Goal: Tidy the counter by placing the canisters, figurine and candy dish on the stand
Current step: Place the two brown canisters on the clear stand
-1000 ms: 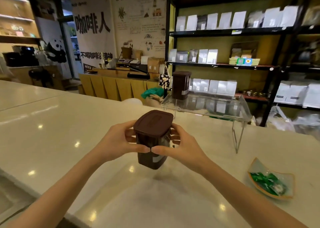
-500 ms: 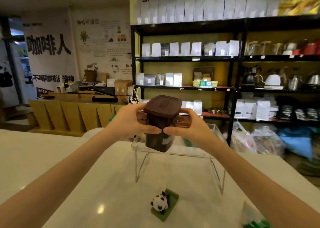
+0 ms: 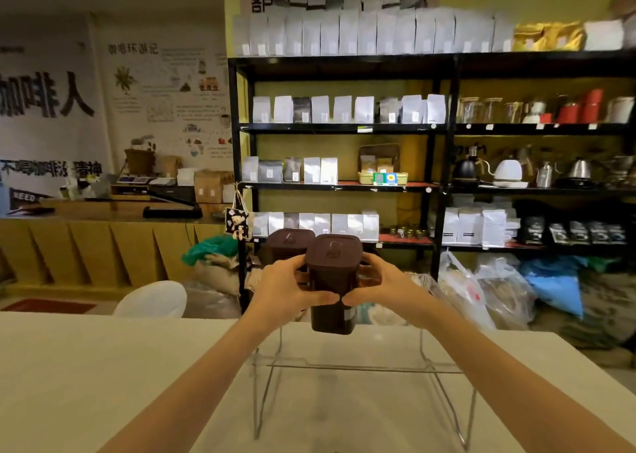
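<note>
Both hands are clasping one brown canister (image 3: 331, 285) upright at the centre of the view; the left hand (image 3: 285, 289) is wrapping its left side and the right hand (image 3: 382, 289) its right, with the thumbs nearly meeting across its front face; its square brown lid (image 3: 333, 250) is sitting closed on top; a pale label is showing at its lower right corner. The canister is hanging over the clear stand (image 3: 358, 366), whose wire legs are resting on the pale counter (image 3: 103, 366) towards 6 o'clock of the canister; whether its base is touching the stand's clear top cannot be told. A second brown canister (image 3: 287, 246) is standing just behind at about 10 o'clock of the held one, partly hidden by it and by the left hand; the two are looking very close, though contact cannot be made out. Beyond, at 12 o'clock, black shelves (image 3: 344, 129) are carrying rows of white bags; kettles (image 3: 506, 172) are sitting on a shelf at 2 o'clock; a white chair back (image 3: 151, 299) is showing at 9 o'clock, past the counter's far edge.
</note>
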Demonstrator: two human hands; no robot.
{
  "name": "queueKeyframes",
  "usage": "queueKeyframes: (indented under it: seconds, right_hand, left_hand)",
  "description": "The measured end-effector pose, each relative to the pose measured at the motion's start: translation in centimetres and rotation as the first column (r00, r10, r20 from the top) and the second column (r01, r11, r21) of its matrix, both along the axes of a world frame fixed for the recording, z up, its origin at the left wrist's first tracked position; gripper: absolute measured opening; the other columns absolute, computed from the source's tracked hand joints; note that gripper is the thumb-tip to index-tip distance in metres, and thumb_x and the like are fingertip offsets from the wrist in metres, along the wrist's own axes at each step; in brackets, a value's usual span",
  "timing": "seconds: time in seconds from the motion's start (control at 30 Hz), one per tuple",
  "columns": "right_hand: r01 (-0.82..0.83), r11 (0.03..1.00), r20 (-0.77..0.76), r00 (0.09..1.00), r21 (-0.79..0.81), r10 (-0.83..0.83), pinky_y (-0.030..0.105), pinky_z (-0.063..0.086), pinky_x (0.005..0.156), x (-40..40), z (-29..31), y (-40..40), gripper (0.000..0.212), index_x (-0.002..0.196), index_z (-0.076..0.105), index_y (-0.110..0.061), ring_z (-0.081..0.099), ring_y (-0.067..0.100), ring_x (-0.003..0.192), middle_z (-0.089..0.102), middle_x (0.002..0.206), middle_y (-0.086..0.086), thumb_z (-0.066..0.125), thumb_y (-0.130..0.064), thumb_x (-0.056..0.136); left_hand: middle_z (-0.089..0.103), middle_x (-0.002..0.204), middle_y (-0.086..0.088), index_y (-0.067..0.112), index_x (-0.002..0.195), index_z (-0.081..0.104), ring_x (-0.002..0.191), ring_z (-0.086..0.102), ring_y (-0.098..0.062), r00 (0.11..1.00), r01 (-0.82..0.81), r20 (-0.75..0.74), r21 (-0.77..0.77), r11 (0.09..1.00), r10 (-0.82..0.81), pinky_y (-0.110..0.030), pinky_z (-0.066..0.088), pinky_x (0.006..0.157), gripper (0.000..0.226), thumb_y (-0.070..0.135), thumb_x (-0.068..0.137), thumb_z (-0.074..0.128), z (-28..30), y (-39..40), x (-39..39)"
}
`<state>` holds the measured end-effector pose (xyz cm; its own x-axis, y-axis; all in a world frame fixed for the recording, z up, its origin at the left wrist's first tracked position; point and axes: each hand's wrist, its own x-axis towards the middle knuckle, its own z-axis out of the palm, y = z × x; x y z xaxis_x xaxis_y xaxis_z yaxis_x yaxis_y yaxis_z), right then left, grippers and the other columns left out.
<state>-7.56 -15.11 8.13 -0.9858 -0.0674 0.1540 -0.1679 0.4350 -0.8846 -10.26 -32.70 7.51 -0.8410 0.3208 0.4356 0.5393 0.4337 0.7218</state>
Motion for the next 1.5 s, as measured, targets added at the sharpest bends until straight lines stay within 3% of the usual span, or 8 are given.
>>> queueKeyframes:
  seconds: [0.17,0.5,0.87,1.1,1.33,1.5]
  right_hand:
    - [-0.024,1.0,0.004,1.0,0.006,0.024,0.032,0.04,0.094,-0.9,-0.3,0.6,0.064,0.132,0.041,-0.02,0.049,0.021,0.119,0.054,0.131,0.005,0.067,-0.007,0.075]
    - [-0.001,1.0,-0.012,1.0,0.027,0.001,0.042,0.043,0.103,-1.9,-0.2,0.7,0.053,0.125,0.048,-0.018,0.056,0.024,0.114,0.061,0.123,0.009,0.065,-0.008,0.076]
    - [0.04,0.999,0.034,0.999,-0.005,-0.039,0.047,0.041,0.105,-3.9,-0.2,0.2,0.053,0.126,0.042,-0.015,0.051,0.03,0.116,0.056,0.124,0.014,0.059,-0.006,0.077]
    - [0.068,0.996,0.042,0.997,-0.057,-0.066,0.036,0.043,0.096,-4.3,-0.4,-0.1,0.056,0.131,0.036,-0.016,0.05,0.025,0.108,0.052,0.116,0.008,0.052,-0.002,0.079]
    - [0.076,0.996,0.048,0.996,-0.038,-0.074,0.041,0.042,0.103,-3.7,-0.3,-0.4,0.059,0.132,0.034,-0.015,0.049,0.027,0.116,0.051,0.13,0.014,0.054,-0.002,0.079]
    - [0.075,0.996,0.06,0.995,0.038,-0.077,0.043,0.04,0.106,-2.2,-0.1,-0.1,0.063,0.134,0.032,-0.015,0.05,0.028,0.119,0.053,0.13,0.014,0.06,-0.009,0.077]
  left_hand:
    - [0.072,0.102,0.001,0.017,0.11,0.061,0.087,0.066,-0.01,0.997,-0.077,-0.001,0.019,0.997,0.077,-0.024,0.054,0.08,0.054,0.023,0.061,0.082,-0.9,0.8,-0.7]
    - [0.076,0.095,-0.007,0.011,0.101,0.07,0.084,0.069,-0.018,0.967,-0.22,-0.154,-0.113,0.969,0.202,-0.032,0.056,0.078,0.039,0.034,0.07,0.074,-0.7,2.0,-0.8]
    - [0.073,0.103,-0.009,0.009,0.107,0.065,0.093,0.067,-0.021,0.948,-0.305,-0.134,-0.125,0.944,0.289,-0.031,0.053,0.081,0.04,0.032,0.076,0.069,-0.8,3.8,-2.1]
    - [0.07,0.104,-0.012,0.006,0.107,0.062,0.092,0.066,-0.025,0.937,-0.335,-0.151,-0.136,0.932,0.315,-0.03,0.051,0.075,0.035,0.028,0.08,0.066,-1.3,4.7,-2.4]
    - [0.069,0.108,-0.012,0.006,0.11,0.06,0.097,0.065,-0.025,0.944,-0.322,-0.127,-0.156,0.934,0.304,-0.031,0.05,0.08,0.034,0.025,0.082,0.063,-1.1,4.4,-2.3]
    - [0.067,0.11,-0.016,0.003,0.113,0.056,0.099,0.064,-0.027,0.976,-0.218,-0.049,-0.248,0.944,0.213,-0.034,0.051,0.082,0.034,0.025,0.087,0.056,-0.3,3.7,-1.4]
